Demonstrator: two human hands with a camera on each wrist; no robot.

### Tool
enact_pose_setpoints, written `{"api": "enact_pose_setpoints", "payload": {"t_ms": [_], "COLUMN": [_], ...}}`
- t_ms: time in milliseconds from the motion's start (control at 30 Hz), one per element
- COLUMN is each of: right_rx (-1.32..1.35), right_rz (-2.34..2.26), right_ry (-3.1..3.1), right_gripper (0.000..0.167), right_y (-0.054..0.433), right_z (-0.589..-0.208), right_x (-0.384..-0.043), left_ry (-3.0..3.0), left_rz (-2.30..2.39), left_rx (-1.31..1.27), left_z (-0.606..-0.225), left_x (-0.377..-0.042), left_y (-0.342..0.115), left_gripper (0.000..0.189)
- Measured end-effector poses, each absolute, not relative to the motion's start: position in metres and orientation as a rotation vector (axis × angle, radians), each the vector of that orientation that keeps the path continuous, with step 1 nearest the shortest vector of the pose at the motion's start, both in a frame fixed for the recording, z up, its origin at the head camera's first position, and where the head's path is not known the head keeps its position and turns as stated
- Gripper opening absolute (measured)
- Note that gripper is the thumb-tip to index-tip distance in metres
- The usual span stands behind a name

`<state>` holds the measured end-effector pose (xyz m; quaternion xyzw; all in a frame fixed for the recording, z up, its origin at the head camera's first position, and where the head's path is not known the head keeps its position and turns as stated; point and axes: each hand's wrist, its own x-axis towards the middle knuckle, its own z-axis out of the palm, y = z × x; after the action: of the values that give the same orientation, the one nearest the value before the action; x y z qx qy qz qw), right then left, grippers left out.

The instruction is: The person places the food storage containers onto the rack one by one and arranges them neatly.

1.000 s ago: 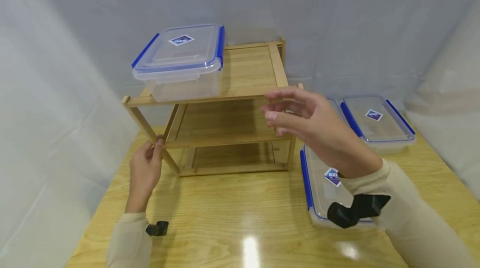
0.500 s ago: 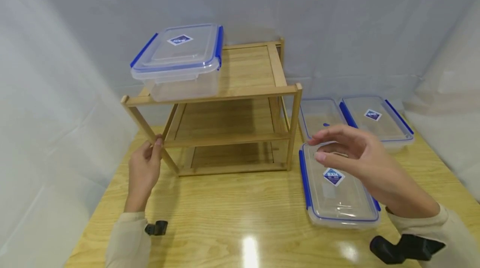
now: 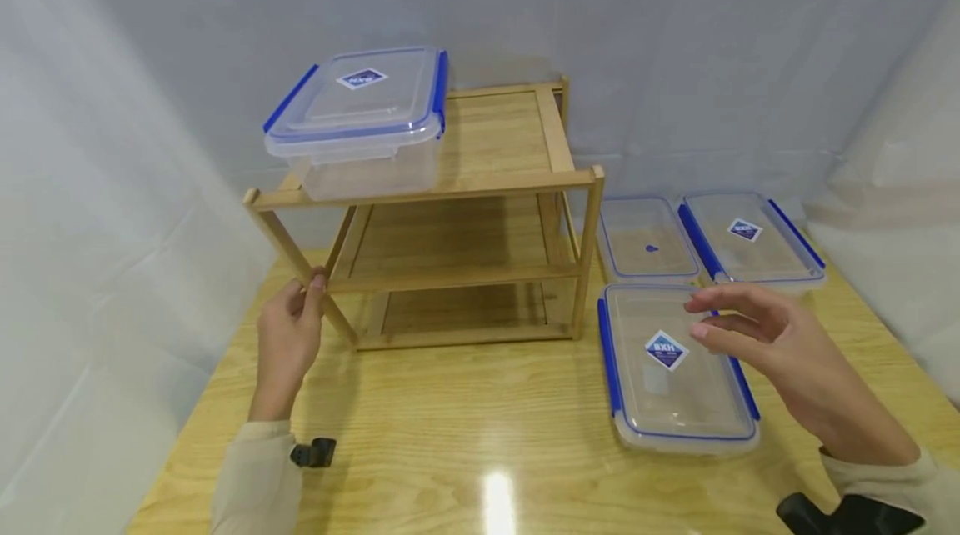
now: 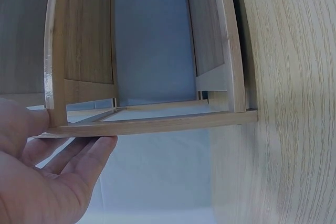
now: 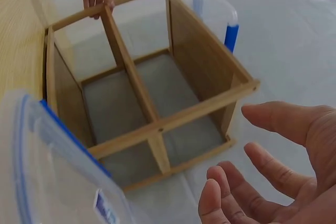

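A three-tier wooden rack (image 3: 465,274) stands on the table. My left hand (image 3: 291,331) grips its left front post where the middle shelf joins; in the left wrist view the thumb lies on one side of the wood and the fingers (image 4: 94,158) on the other. On the left of the top shelf sits a clear lidded storage box (image 3: 356,114) with blue clips. My right hand (image 3: 787,356) hovers at the right side of another lidded box (image 3: 678,389), its fingers bent loosely and holding nothing. In the right wrist view, that hand's fingers (image 5: 278,174) are spread apart.
Behind the front box, two more clear boxes lie side by side, a left one (image 3: 647,227) and a right one (image 3: 753,243) with a diamond label. The wooden table (image 3: 450,418) meets pale sheeting (image 3: 510,2) at the back and sides.
My right hand has moved from in front of the rack's right post, rightward and down to the front box. The left hand keeps its grip on the rack, which stays put.
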<state>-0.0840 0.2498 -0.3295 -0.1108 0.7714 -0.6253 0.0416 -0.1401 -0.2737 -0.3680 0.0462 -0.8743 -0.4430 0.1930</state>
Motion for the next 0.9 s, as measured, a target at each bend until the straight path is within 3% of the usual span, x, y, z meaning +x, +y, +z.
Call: {"api": "enact_pose_setpoints", "payload": {"t_ms": [400, 900], "right_rx": [-0.096, 0.01], "right_rz": [-1.914, -1.719], "right_ry": [2.416, 2.454], "right_gripper": [0.038, 0.051], "right_y": [0.282, 0.313], "right_z": [-0.372, -0.409], "right_x": [-0.083, -0.097], "left_ry": [-2.451, -2.449], "left_rz": [-1.238, -1.264], "left_rx": [0.122, 0.135], "left_z": [-0.367, -0.368], "left_x": [-0.14, -0.138], "left_y": [-0.272, -0.272], "left_gripper": [0.049, 0.052]}}
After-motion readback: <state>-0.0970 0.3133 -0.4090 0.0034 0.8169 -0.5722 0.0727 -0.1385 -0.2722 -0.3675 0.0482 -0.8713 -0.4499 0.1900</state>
